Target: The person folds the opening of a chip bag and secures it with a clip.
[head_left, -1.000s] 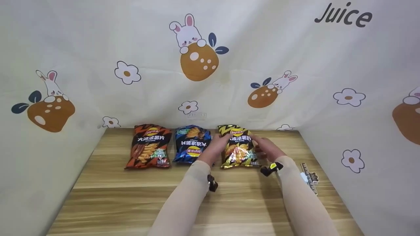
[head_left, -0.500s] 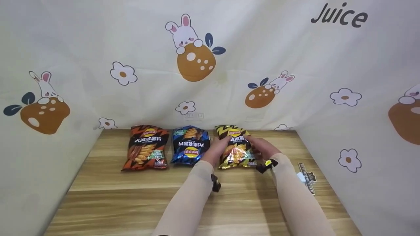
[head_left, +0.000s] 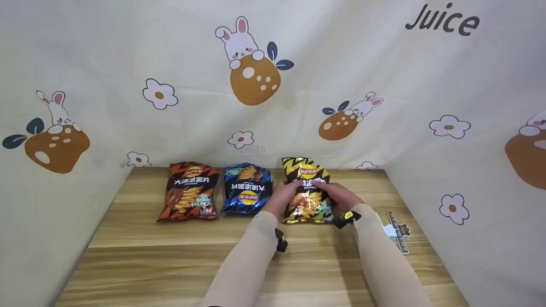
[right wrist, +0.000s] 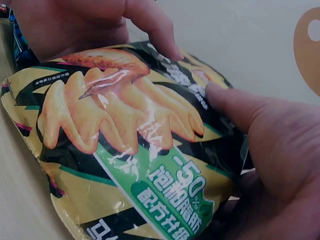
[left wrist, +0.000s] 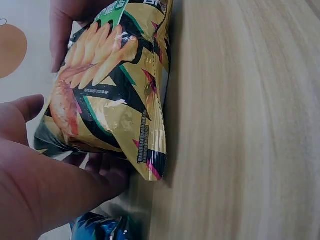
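A yellow-and-black bag of potato chips (head_left: 305, 204) is at the right end of a row of chip bags. My left hand (head_left: 282, 197) grips its left side, and my right hand (head_left: 343, 197) grips the right side. Both thumbs lie on the bag's front; in the left wrist view, fingers of the left hand (left wrist: 55, 185) curl beneath it. The right wrist view shows the right thumb pressing near the lettering, with that hand's other fingers partly hidden under the bag. Just left of my left hand lies a blue chip bag (head_left: 245, 187), apart from the yellow one.
An orange-red chip bag (head_left: 190, 192) lies at the left end of the row. A clip-like item with dark ruler-style markings (head_left: 399, 232) lies at the right of the wooden table (head_left: 170, 264). Printed cloth walls (head_left: 183, 123) stand behind and on both sides.
Both thumbs have come closer together over the yellow chip bag. Its front now bulges, and its far end has shifted slightly upward in view. The other two bags stay put.
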`<state>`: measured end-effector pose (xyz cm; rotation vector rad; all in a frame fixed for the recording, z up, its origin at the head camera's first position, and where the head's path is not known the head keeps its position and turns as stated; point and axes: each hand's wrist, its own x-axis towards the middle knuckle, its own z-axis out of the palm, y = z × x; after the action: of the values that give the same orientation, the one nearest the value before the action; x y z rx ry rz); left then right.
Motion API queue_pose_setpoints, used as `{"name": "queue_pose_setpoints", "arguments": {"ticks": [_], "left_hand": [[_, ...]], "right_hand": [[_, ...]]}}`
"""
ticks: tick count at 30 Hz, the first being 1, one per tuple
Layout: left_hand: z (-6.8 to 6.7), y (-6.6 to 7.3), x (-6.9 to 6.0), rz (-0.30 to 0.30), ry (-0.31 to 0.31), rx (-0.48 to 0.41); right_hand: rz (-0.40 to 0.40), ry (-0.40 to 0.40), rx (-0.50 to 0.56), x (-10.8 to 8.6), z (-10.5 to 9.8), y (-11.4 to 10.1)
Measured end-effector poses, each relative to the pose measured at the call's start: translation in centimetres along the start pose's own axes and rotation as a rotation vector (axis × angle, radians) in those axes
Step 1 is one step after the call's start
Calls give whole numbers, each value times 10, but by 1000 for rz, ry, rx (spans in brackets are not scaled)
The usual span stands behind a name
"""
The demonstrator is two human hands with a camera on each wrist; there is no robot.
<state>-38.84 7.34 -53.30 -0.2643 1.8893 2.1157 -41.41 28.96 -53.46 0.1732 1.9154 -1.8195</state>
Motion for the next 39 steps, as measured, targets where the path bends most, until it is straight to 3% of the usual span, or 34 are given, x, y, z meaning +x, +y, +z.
{"name": "queue_pose_setpoints", "arguments": {"ticks": [3, 10, 14, 22, 24, 25, 26, 31, 32, 33, 39], "left_hand": [[0, -4, 3, 2, -3, 3], [5, -12, 13, 74, 26, 137], [8, -15, 13, 103, 21, 122], [13, -17, 14, 226, 46, 64], [12, -18, 16, 227, 50, 68], [11, -26, 28, 263, 42, 52], [11, -26, 29, 269, 39, 45], [12, -20, 24, 283, 53, 58], [13, -10, 9, 252, 64, 70], [14, -8, 7, 249, 71, 77], [10, -3, 3, 264, 53, 79]], "right_hand": [[-36, -6, 41, 1, 0, 2], [-111, -20, 125, -1, 4, 7], [-144, 19, 142, 0, 9, 10], [-182, 64, 162, 0, 13, 13], [-186, 73, 166, 0, 14, 13], [-191, 78, 164, 0, 14, 13], [-194, 79, 159, 0, 14, 12], [-216, 70, 145, -1, 15, 10], [-216, 69, 142, -3, 16, 9], [-217, 69, 141, -4, 16, 8], [-227, 103, 144, -11, 21, 3]]}}
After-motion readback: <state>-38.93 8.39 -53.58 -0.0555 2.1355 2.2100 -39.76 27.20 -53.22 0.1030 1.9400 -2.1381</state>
